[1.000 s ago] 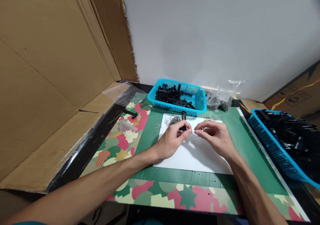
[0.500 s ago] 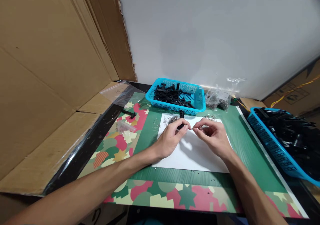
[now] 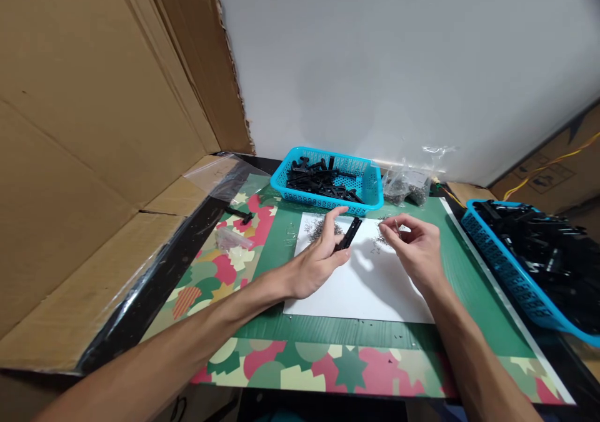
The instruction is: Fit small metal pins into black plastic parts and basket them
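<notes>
On your far left, one loose black part [image 3: 240,214] lies on the patterned mat [image 3: 276,272], just beyond one small clear bag [image 3: 233,239].

Next comes your left hand [image 3: 316,262], closed around a single black part that looks long, narrow and straight-edged, with a slight shine along its length. You have it slanting up and to the right above the white sheet [image 3: 347,297]. Its lower end sits between your thumb and the curled fingers, hidden in your grip, while the upper end sticks out past the thumb; your index finger stands raised to its left, apart from it.

Behind that hand is one pile of tiny metal pieces [image 3: 322,227], and beyond it one blue basket [image 3: 300,197] of black parts, too tangled to count.

A second, looser pile [image 3: 380,239] lies right of the held part, next to your right hand [image 3: 422,247]. There your thumb and index finger are pinched together on one thin, pale piece [image 3: 396,225], poking up from the tips, too small to make out fully.

At far right stands another blue basket [image 3: 504,272], making two baskets and two piles, heaped with dark parts.
</notes>
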{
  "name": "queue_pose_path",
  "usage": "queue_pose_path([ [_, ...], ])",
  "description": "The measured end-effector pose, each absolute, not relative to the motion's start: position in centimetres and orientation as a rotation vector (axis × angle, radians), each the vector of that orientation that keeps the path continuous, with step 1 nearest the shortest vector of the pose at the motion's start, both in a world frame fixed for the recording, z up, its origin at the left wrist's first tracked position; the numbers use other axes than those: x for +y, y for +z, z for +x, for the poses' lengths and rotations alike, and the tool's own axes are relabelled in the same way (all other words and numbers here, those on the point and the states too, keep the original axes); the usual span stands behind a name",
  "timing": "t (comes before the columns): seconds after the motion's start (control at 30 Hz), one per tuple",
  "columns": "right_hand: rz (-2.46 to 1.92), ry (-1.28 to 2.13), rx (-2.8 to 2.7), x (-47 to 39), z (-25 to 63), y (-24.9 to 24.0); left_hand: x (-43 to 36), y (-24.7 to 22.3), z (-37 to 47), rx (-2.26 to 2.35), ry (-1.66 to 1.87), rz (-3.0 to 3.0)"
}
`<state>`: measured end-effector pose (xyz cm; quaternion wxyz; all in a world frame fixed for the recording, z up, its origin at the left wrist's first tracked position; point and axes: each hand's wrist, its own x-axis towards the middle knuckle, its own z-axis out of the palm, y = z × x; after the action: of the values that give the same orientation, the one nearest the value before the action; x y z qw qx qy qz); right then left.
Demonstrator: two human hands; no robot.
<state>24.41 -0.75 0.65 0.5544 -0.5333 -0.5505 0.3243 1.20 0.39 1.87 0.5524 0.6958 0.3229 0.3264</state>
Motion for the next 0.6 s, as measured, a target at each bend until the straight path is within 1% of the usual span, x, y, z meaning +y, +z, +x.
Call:
queue_pose_path([
  [0.1,-1.264,0.787,-1.308,-0.71,24.48,0.47,0.64,1.98,1.14,0.752,0.633,1.804],
  [0.37,-1.303,0.851,-1.324,-0.57,25.12,0.53,0.59,1.69,1.65,0.892,0.683,2.071],
  [0.43,-1.301,0.887,-1.335,-0.57,25.17,0.52,0.41,1.85,1.69,0.892,0.669,1.980],
  [0.6,-1.270,0.932,-1.295,-0.57,25.20,0.48,0.35,1.78,1.60,0.777,0.637,1.465],
])
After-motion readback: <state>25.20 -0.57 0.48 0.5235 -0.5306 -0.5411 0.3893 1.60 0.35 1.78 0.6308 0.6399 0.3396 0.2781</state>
